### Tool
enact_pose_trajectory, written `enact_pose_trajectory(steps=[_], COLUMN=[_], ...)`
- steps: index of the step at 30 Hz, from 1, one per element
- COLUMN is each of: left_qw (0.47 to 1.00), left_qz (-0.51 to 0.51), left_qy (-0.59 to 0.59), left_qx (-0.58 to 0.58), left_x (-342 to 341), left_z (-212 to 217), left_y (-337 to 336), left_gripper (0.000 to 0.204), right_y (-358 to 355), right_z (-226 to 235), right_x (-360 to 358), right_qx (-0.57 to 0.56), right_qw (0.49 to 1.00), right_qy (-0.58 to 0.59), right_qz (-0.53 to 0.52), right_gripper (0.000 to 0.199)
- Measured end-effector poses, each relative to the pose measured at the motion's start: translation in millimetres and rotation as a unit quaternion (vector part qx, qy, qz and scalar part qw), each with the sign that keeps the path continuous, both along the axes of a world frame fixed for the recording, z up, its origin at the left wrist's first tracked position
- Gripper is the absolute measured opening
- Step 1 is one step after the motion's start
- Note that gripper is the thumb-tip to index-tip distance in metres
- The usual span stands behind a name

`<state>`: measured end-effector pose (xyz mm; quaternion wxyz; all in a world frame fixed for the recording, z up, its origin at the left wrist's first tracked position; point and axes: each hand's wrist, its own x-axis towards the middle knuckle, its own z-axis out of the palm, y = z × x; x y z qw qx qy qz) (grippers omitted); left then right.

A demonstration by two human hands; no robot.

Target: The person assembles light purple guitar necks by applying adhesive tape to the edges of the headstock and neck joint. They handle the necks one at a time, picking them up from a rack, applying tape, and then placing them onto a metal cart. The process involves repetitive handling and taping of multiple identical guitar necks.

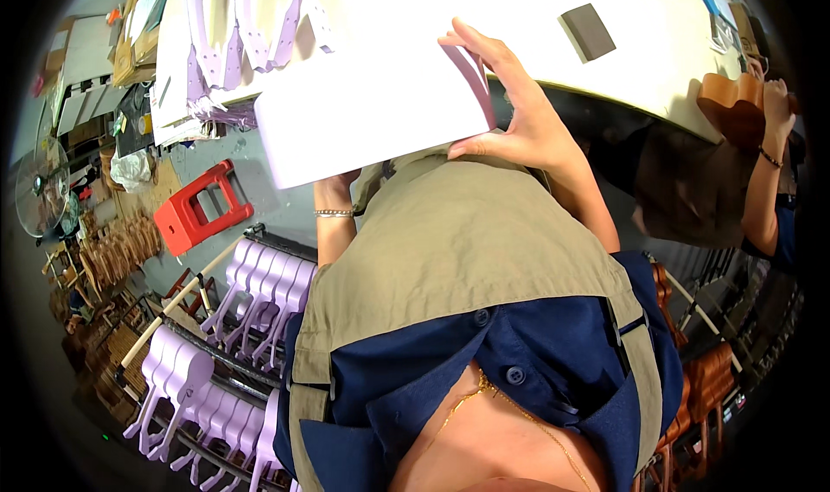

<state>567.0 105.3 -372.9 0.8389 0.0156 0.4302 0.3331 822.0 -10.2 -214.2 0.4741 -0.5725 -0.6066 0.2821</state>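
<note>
A pale lilac, boxy instrument body (372, 116) is held in front of my apron, close to the table's near edge; glare washes out its surface. My right hand (519, 116) grips its right end, with the thumb at the near edge and the fingers reaching over the far edge. Beneath the near left side, my left hand (346, 182) supports it. Most of that hand is hidden behind the body, and only the wrist with bracelets shows plainly.
On the white table (666, 68) lie a dark grey block (588, 32) and several lilac instrument necks (233, 47). A red stool (203, 207) stands on the floor at left. Racks of lilac instruments (259, 284) are near my left side. At right, a co-worker's hand (778, 107) holds a brown instrument body (731, 103).
</note>
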Motion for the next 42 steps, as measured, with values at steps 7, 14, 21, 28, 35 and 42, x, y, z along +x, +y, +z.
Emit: enact_pose_trajectory(steps=[7, 14, 21, 28, 35, 42], left_qw=[0.953, 0.801, 0.772, 0.766, 0.737, 0.734], left_qz=[0.246, 0.152, 0.058, 0.032, 0.041, 0.024], left_qy=[0.113, 0.232, 0.191, 0.186, 0.219, 0.22], left_qx=[0.138, 0.53, 0.604, 0.615, 0.638, 0.643], left_x=[-7.5, 33.6, 65.9, 73.1, 72.2, 75.2], left_z=[74.9, 151.6, 175.7, 177.0, 178.7, 185.9], left_y=[4.6, -16.9, -30.3, -33.3, -32.7, -37.0], left_gripper=[0.038, 0.035, 0.049, 0.051, 0.043, 0.057], right_y=[-30.4, -48.6, -56.9, -58.2, -59.4, -50.5], right_z=[-67.8, -128.3, -158.9, -153.8, -172.4, -186.3], right_x=[27.0, 16.1, 8.2, 7.0, 10.5, 14.5], right_qx=[-0.105, -0.212, -0.242, -0.226, -0.222, -0.128], right_qw=[0.989, 0.958, 0.916, 0.912, 0.932, 0.958], right_qy=[0.019, 0.161, 0.299, 0.316, 0.263, 0.257], right_qz=[-0.107, -0.107, -0.113, -0.131, -0.112, -0.019], right_gripper=[0.078, 0.032, 0.028, 0.027, 0.028, 0.027])
